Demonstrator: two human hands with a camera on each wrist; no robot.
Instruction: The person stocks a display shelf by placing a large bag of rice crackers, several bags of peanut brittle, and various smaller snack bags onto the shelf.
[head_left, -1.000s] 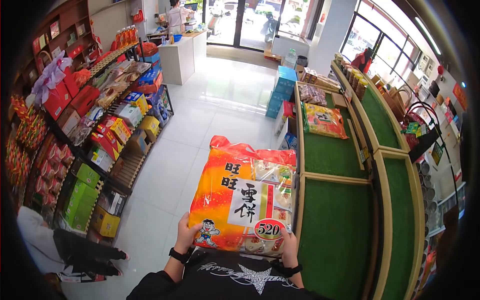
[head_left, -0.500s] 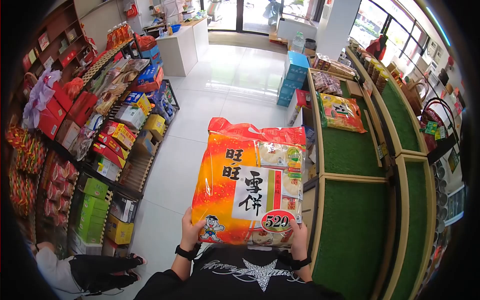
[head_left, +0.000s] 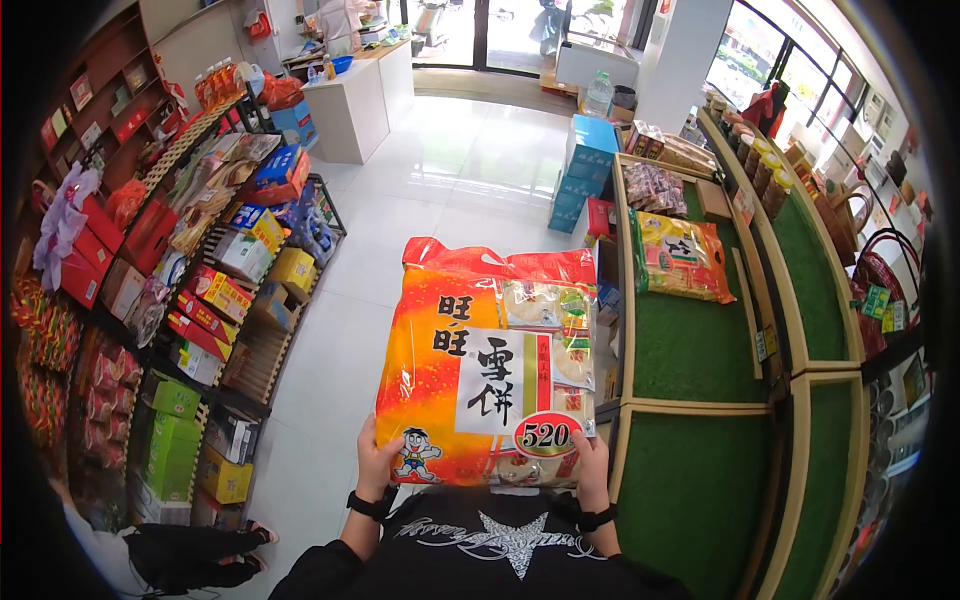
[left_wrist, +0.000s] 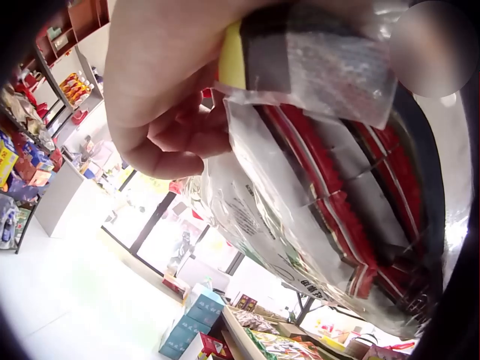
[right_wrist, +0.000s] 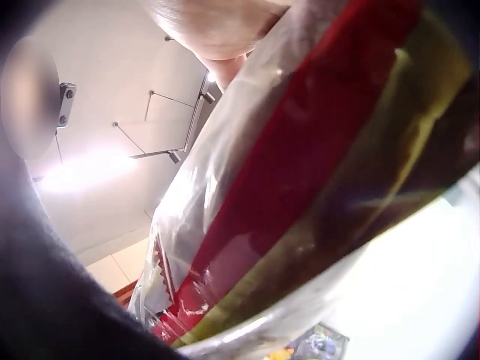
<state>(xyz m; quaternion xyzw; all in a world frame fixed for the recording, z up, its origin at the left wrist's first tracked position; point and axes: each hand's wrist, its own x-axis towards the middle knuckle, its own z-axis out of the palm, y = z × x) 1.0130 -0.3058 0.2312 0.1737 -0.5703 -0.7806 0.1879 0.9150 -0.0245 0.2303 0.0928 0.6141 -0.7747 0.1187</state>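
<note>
Cracker bag (head_left: 487, 365): orange-and-red packet, see-through panel on its right side, "520" oval at near right; held up before the person's chest, printed front toward the head camera, between left rack and right shelf.
Left hand (head_left: 375, 460): gripping bag's near left corner, thumb on front beside the cartoon figure, fingers bent round the edge.
Right hand (head_left: 592, 465): gripping near right corner, thumb on front by the oval; other fingers mostly hidden.
Wristbands (head_left: 372, 505): black, one per wrist.
Shirt (head_left: 480, 545): black, silver star print, just near of bag.
Left rack (head_left: 256, 374): packed with boxes and packets; green cartons (head_left: 172, 452) low, near end.
Right shelf (head_left: 690, 490): green lining, wooden edging; yellow-orange packet (head_left: 682, 255) lies in far section.
Blue boxes (head_left: 582, 165): stacked just left of shelf's far end.
Counter (head_left: 345, 115): white, far left, blue bowl (head_left: 342, 65) on top.
Second person (head_left: 185, 555): near left, dark trousers, partly cut off.
</note>
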